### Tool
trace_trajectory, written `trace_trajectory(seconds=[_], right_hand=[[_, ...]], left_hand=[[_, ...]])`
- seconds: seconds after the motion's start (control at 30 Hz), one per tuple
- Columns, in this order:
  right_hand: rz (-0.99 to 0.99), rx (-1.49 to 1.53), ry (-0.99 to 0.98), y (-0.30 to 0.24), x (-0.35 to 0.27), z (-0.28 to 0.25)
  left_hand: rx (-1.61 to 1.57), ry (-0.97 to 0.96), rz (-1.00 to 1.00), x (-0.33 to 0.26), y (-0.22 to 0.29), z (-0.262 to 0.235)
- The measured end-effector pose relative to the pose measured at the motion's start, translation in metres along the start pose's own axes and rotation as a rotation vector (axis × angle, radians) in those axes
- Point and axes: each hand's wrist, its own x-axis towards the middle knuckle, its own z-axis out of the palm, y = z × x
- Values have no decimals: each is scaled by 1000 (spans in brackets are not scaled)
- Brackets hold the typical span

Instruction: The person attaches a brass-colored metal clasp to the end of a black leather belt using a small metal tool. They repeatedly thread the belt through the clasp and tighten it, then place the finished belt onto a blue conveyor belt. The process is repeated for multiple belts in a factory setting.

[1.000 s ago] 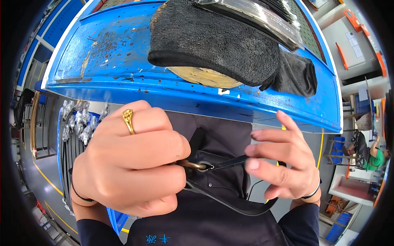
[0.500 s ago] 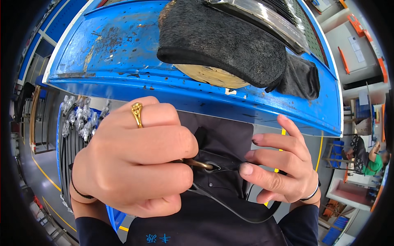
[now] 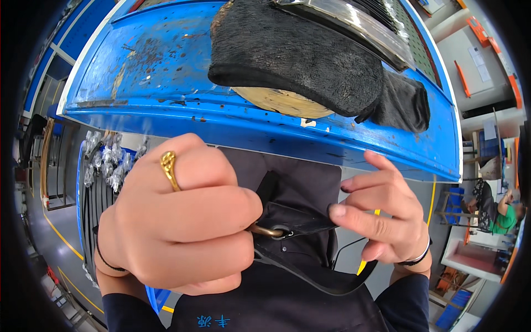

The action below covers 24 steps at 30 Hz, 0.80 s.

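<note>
Head view: my left hand [image 3: 185, 221] is curled into a tight fist, its fingers closed on a brass-coloured metal piece [image 3: 268, 231] that juts out toward my right. Its outer end meets a black strap [image 3: 326, 286], which loops between my hands, over my dark apron [image 3: 265, 310]. My right hand [image 3: 381, 216] has its fingers bent and loosely parted, one tip at the strap's upper stretch; whether they grip it, I cannot tell.

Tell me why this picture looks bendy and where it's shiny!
Head view: the fisheye lens bows the blue bench outward on its right, corners go black; head view again: white glare streaks the shiny strip by the black cloth.
</note>
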Motion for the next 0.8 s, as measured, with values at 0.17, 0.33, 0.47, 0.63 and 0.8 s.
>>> trace_trajectory(seconds=[0.17, 0.33, 0.47, 0.63, 0.8], right_hand=[[231, -218, 403, 23, -8, -24], [546, -939, 115, 64, -21, -33], [478, -911, 253, 50, -19, -41], [505, -993, 131, 45, -16, -38], [191, -398, 139, -1, -7, -30]], left_hand=[[52, 89, 63, -4, 1, 4], [135, 50, 122, -3, 3, 0], [199, 21, 124, -1, 6, 1], [240, -7, 125, 0, 13, -2], [244, -18, 127, 1, 12, 0]])
